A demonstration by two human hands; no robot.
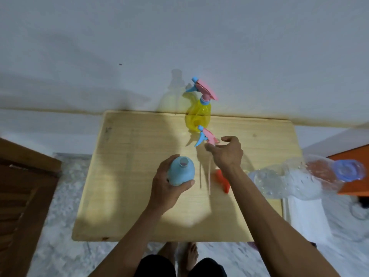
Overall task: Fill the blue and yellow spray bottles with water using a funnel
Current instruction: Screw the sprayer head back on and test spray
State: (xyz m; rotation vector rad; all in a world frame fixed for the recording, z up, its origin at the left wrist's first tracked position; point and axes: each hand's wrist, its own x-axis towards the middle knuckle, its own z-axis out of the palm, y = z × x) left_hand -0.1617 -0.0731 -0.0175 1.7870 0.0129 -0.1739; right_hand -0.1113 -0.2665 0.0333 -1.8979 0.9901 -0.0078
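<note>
Wrapping the round belly of the blue bottle (180, 173), the left hand (166, 189) has a closed grip, thumb across the near side and fingers round the far side. That bottle is smooth, opaque, bulb-shaped plastic, upright on the worktop (127, 176), its uncapped neck pointing up toward the camera.

The right hand (227, 154) reaches forward with a loose, part-open grip; its fingertips (209, 147) are at the pink sprayer head (207, 137), though whether they pinch it or only touch it I cannot tell. That head has a blue trigger and nozzle aimed left and away, and a thin pale dip tube (209, 176) runs from it back toward the person, between the blue bottle and the funnel.

An orange plastic funnel (223, 181) lies partly hidden under the right forearm, its spout toward the near edge.

Beyond the loose head stands the yellow bottle (198, 114), translucent and rounded, upright at the worktop's far edge against the white wall (179, 37), its own pink-and-blue sprayer fitted, nozzle to the left.

At the right, a clear, crinkled water bottle (295, 180) with a blue cap (349, 169) lies lengthwise, cap to the right, beyond the worktop's edge.

The worktop is pale wood with fine grain. Below it shows speckled floor (60, 196), and bare feet (179, 254).
</note>
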